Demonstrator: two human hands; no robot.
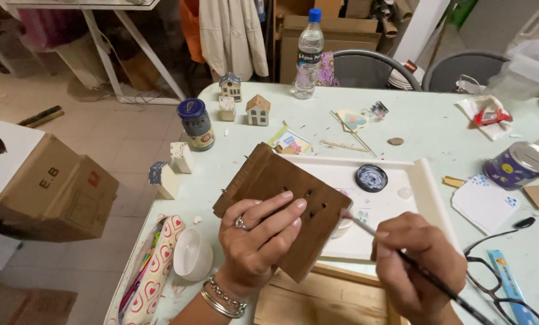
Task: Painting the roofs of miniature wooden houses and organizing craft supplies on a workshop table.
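- Your left hand [254, 241] is clamped on the brown wooden panel [281, 204]: fingers curl over its upper face, the thumb is hidden underneath, and the panel is held tilted above the near edge of the table [438, 126].
- Your right hand [417, 268] is pinched shut around a thin paintbrush [402, 256]; its tip meets the right edge of the panel, beside the small holes cut into the face.
- Judging by the colour, the panel's face is already an even brown, and the brush is working the edge. Whether the back or the other edges are covered cannot be told from here.
- Right behind the panel lies a white tray [429, 192] with a dark round lid [372, 178] of mixed paint on it and pale smears on its floor.
- Under your hands, at the near edge, lies a bare wooden frame [324, 301]; it looks unpainted.
- To your left, by the near left corner, sit a small white bowl [191, 256] and a heart-patterned pencil case [152, 277].
- To your right lie a pair of black glasses [498, 265] and a decorated tin can [519, 164].
- Toward the far left corner stand a blue-lidded jar [195, 123] and several small wooden houses [258, 110], some painted; a plastic water bottle [309, 54] stands at the far edge.
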